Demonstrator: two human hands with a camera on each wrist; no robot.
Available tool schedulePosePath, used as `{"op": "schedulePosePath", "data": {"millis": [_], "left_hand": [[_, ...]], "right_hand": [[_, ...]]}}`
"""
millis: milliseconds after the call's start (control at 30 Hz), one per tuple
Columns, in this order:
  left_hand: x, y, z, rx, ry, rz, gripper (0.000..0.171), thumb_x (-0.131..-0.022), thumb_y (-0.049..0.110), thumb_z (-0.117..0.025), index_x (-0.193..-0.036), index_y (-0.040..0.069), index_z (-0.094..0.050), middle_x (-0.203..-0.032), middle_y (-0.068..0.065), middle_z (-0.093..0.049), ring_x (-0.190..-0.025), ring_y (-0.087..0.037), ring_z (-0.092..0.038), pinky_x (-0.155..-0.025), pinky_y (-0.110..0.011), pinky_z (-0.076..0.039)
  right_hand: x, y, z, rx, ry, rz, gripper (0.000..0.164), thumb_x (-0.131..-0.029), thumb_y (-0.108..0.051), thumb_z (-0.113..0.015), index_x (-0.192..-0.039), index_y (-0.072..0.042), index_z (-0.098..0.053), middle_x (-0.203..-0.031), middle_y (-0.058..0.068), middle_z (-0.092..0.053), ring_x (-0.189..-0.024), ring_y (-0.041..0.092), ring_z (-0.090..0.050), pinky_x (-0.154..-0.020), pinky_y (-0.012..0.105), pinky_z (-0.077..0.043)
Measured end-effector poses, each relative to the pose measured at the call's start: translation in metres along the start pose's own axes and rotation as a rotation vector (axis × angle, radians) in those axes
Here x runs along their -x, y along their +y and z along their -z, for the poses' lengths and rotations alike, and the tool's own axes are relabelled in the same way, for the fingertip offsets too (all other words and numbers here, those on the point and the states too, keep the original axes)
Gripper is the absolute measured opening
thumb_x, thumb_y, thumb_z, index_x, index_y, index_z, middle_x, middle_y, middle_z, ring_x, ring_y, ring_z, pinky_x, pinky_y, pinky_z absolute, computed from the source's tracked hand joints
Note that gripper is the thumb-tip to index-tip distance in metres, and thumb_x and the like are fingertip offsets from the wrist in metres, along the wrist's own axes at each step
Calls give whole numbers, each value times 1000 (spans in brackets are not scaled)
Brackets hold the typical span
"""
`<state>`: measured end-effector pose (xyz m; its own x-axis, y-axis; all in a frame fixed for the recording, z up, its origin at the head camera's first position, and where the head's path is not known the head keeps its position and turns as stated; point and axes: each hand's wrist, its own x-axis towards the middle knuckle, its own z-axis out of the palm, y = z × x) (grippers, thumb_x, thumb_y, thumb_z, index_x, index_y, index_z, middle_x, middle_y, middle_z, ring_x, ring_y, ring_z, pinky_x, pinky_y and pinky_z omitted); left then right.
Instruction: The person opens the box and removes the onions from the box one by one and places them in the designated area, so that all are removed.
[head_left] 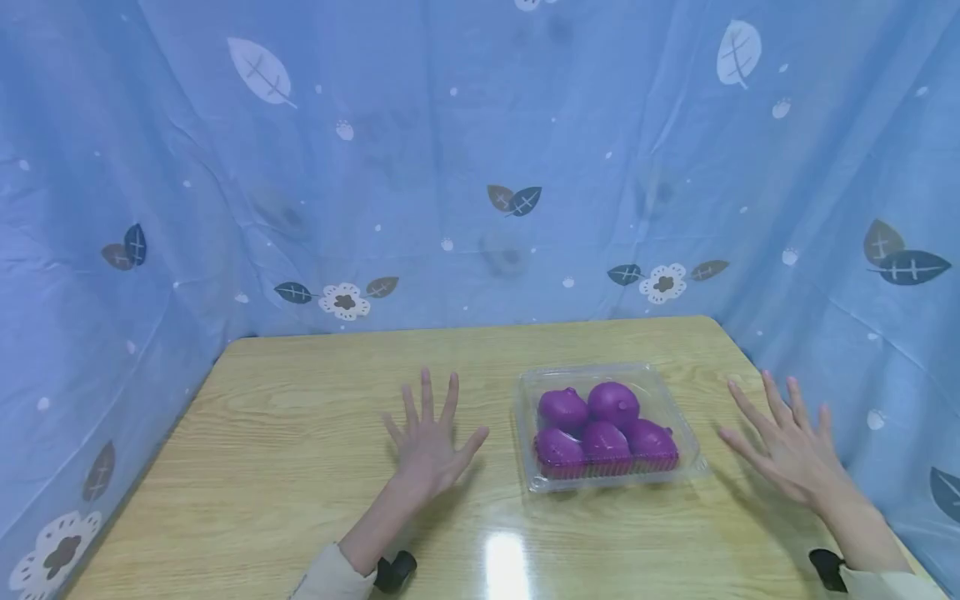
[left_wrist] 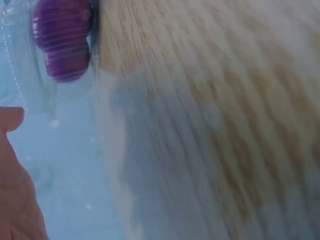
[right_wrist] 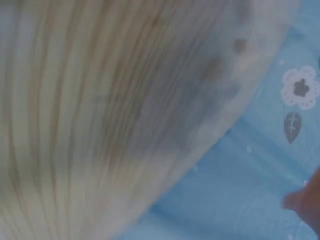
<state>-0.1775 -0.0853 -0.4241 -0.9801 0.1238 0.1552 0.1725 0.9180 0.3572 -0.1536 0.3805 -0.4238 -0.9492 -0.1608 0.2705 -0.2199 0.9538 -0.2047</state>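
Observation:
A clear plastic clamshell box [head_left: 592,427] sits on the table, right of centre in the head view. Inside it lie several purple round fruits [head_left: 613,403], each with a small nub where that end shows. My left hand [head_left: 427,450] is to the left of the box, fingers spread and straight, touching nothing. On the box's other side my right hand [head_left: 798,454] has its fingers spread too, apart from the box. The left wrist view shows part of the box with purple fruits [left_wrist: 62,37] and the left thumb [left_wrist: 11,119]. Only a blurred bit of the right hand [right_wrist: 306,202] appears in the right wrist view.
The light wood-grain table [head_left: 300,417] has rounded far corners. A blue curtain [head_left: 450,150] with leaf and flower prints hangs behind it and along both sides, close to the right hand. Dark straps [head_left: 395,572] sit at both wrists.

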Motion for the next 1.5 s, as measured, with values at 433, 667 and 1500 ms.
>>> {"op": "schedulePosePath", "data": {"millis": [433, 667, 1500], "left_hand": [[0, 23, -7, 762, -153, -122, 89, -99, 44, -47, -149, 15, 21, -157, -10, 14, -144, -33, 1, -115, -52, -5], [4, 31, -11, 843, -246, -134, 72, -99, 20, -50, -150, -6, -6, -156, -25, -4, -140, -43, -18, -112, -53, -20], [6, 44, -19, 1159, -424, -57, 71, -95, 7, -56, -150, -2, -12, -128, -20, -46, -85, -12, -60, -84, -31, -55]], "right_hand": [[6, -31, 1, -732, -214, -31, 56, -104, -29, -26, -154, -25, -1, -153, 11, 28, -132, 29, 39, -87, 71, 30], [0, -53, -6, -911, -359, -47, 58, -105, -21, -31, -154, -32, -3, -158, 10, 14, -139, 36, 21, -93, 80, 7], [10, -57, -16, -1255, -385, -202, 57, -94, -2, -56, -139, -21, -28, -123, -15, -53, -110, 1, -55, -86, 22, -49]]}}
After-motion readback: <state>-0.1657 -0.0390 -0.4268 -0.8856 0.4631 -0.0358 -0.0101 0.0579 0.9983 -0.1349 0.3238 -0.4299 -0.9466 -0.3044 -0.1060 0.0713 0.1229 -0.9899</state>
